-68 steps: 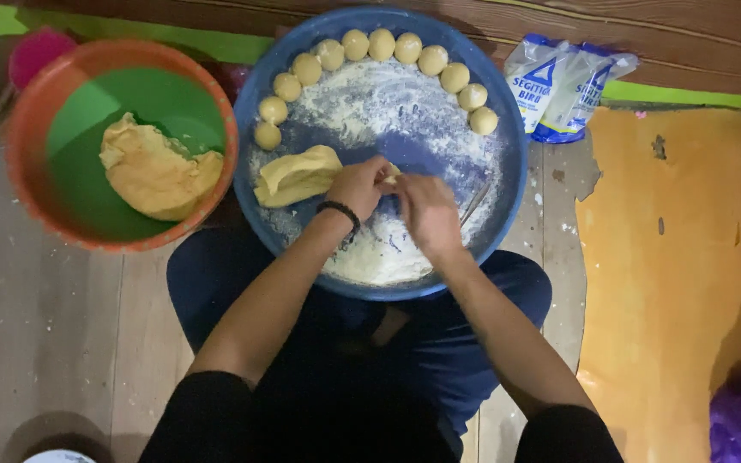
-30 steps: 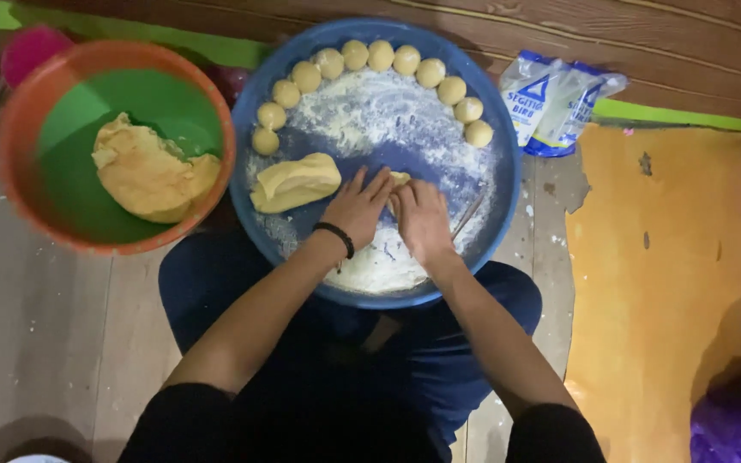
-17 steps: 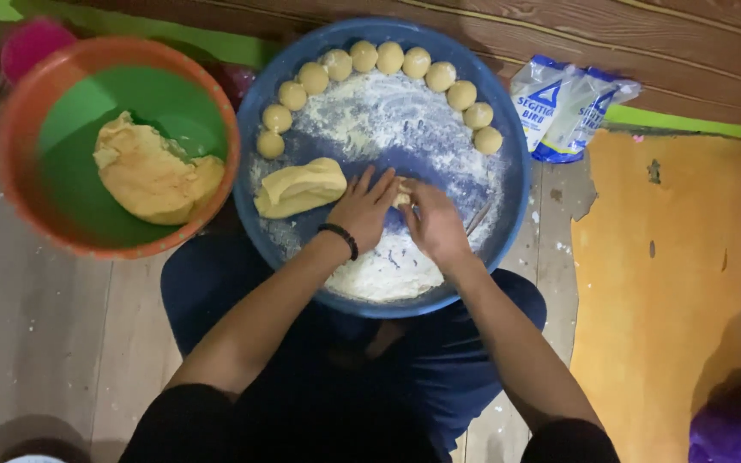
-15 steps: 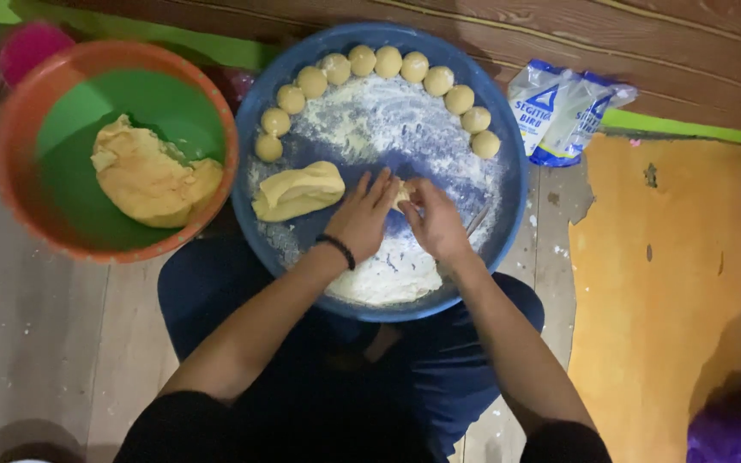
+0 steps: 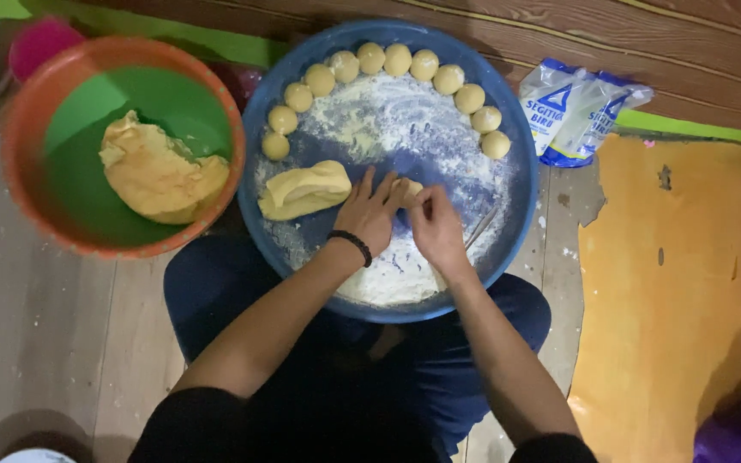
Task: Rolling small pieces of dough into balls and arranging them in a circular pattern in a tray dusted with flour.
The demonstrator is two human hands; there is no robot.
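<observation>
Okay, status:
small dough piece [image 5: 408, 187]: pale yellow, soft-looking, mostly hidden by the fingers; only its top edge shows. Sits on the floured floor of the blue tray, about centre, just right of the dough slab.
left hand [image 5: 370, 213]: palm down, fingers spread and lying over the left part of the piece; black bracelet [image 5: 352, 245] at the wrist. Not a closed grasp, more a press from above.
right hand [image 5: 436, 230]: fingertips bent inward, touching the piece from the right. Whether it pinches or only touches, cannot tell.
dough slab [image 5: 304, 189]: larger elongated lump, same yellow, smooth top, lying on the tray just left of the left hand, apart from it.
dough balls [image 5: 398, 59]: ten small round ones, lined in an arc along the tray's far rim, mostly touching neighbours.
blue tray [image 5: 521, 171]: round, shallow, resting on the person's lap; floor dusted with white flour, thickest near the close edge. A thin stick-like item [image 5: 479, 227] lies in the flour right of the right hand; kind unclear.
orange basin [image 5: 23, 129]: round, green inside, on the floor left of the tray, rims nearly touching. Holds one big irregular dough mass [image 5: 160, 177], rough surface.
flour bag [image 5: 581, 110]: white and blue plastic, crumpled, on the floor beyond the tray's right rim.
pink object [image 5: 38, 41]: behind the basin, partly cut off.
</observation>
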